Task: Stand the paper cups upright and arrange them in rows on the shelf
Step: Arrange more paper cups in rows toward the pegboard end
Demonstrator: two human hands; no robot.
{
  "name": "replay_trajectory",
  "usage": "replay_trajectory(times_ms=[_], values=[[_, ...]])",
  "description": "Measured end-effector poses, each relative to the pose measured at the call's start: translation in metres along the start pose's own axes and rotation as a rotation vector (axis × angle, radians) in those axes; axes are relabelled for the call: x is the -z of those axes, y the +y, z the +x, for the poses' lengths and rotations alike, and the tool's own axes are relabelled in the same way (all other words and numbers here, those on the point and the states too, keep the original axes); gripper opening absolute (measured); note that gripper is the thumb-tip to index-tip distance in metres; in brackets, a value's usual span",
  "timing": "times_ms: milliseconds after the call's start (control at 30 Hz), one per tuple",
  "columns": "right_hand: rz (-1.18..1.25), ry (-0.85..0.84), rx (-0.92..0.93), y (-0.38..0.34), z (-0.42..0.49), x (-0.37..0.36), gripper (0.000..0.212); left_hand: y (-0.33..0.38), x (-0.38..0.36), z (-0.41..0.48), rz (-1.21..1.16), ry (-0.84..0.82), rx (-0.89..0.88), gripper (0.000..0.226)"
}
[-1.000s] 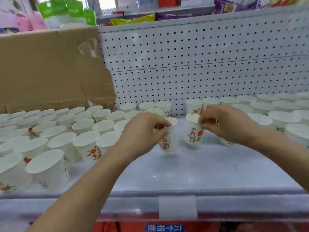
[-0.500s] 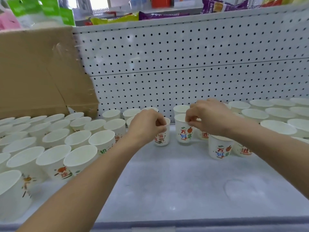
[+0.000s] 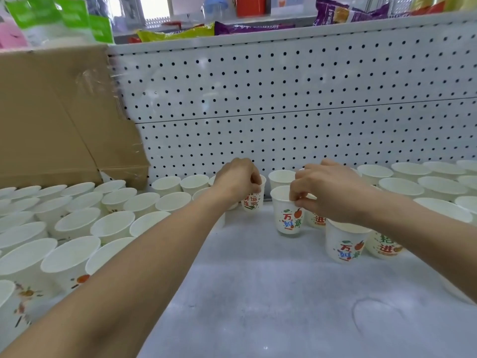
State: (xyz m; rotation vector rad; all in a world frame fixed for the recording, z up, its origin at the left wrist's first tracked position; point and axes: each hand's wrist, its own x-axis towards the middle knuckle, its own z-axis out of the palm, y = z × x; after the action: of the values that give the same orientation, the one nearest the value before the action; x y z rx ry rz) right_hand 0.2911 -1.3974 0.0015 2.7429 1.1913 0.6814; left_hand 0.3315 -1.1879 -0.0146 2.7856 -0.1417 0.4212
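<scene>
Left hand [image 3: 237, 180] pinching the rim of the back cup [image 3: 254, 201], right hand [image 3: 330, 192] pinching the rim of the front cup [image 3: 287, 213], both upright near the back of the shelf [image 3: 258, 293] (tight quarters); a careless wrist could topple the neighbouring cups [image 3: 344, 244].

Bare hands, pair: both arms extended forward, each hand at a cup rim.
Left hand [image 3: 237, 180]: knuckles up, fingers curled, pinching the rim of the red-printed paper cup [image 3: 253, 203]. Right hand [image 3: 333, 193]: back uppermost, fingers curled, pinching the rim of the multicoloured-print paper cup [image 3: 287, 218]. Forearms bare, converging from the lower corners.
</scene>
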Motion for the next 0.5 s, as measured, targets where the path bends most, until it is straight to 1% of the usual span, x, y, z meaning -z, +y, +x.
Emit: replay_trajectory(times_ms=[267,333,433,500], values=[[-0.037,-0.012,0.025,-0.001,0.003,0.001,0.015,0.002,-0.003,0.012,0.012,-0.037,-0.018,0.02],[-0.03,-0.012,0.033,-0.002,0.005,-0.001,0.015,-0.002,0.002,0.01,0.004,0.023,-0.031,0.02],[-0.026,-0.032,0.048,-0.003,0.009,-0.008,0.014,-0.014,0.023,0.009,-0.006,0.166,-0.022,0.02],[-0.025,-0.04,0.052,-0.003,0.012,-0.012,0.014,-0.028,0.04,0.008,0.036,0.15,0.022,0.017]])
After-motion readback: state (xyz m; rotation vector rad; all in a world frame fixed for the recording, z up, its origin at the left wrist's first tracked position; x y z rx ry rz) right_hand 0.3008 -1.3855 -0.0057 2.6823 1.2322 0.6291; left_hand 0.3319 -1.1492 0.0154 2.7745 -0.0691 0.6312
